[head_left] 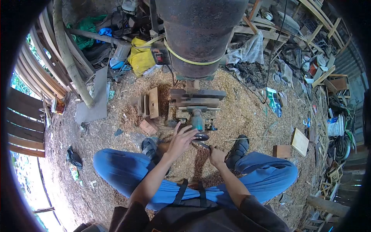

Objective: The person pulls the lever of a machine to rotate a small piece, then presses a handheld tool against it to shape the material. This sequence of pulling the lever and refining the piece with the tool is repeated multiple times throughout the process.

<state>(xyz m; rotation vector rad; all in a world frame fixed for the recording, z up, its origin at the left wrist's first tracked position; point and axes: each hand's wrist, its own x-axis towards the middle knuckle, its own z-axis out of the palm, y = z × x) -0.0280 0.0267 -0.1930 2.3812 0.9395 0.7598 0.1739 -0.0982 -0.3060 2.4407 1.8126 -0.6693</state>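
Note:
My left hand (182, 142) lies with its fingers spread against the left side of a dark round piece (201, 137). That piece sits at the near end of a teal machine part (197, 121). A thin tool (201, 144) runs below the round piece, and my right hand (217, 155) is closed around its right end. Beyond the teal part is a wooden and metal base (199, 101), under a large rusty cylinder (197, 34) with a yellow band.
Wooden blocks (154, 103) stand left of the base. Two more blocks (281, 151) lie at the right on the shavings-covered ground (247, 112). A pole (71, 58) leans at the left. Scrap wood and cloth pile up behind. My sandaled feet flank the hands.

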